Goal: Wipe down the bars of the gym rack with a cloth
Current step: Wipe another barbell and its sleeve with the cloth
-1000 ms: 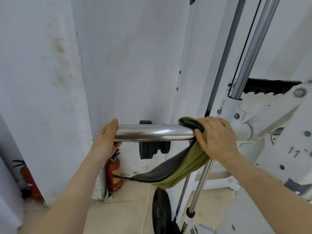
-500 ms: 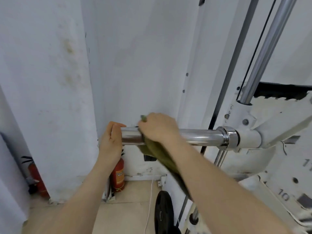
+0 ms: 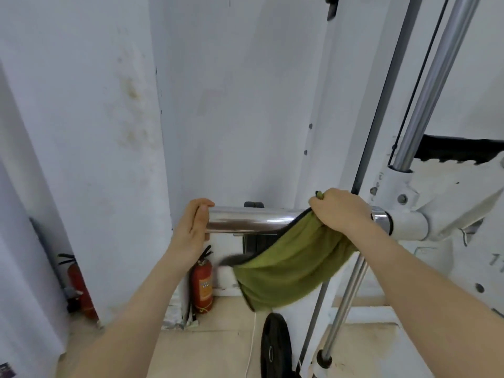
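Head view | right hand [image 3: 341, 212] grips green cloth [image 3: 286, 266] round chrome bar [image 3: 251, 221] at collar | left hand [image 3: 191, 230] cups bar end | uprights likely unwiped

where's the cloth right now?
Head view, right of centre: the green cloth is clutched in the right hand on the chrome bar beside its collar, hanging below.
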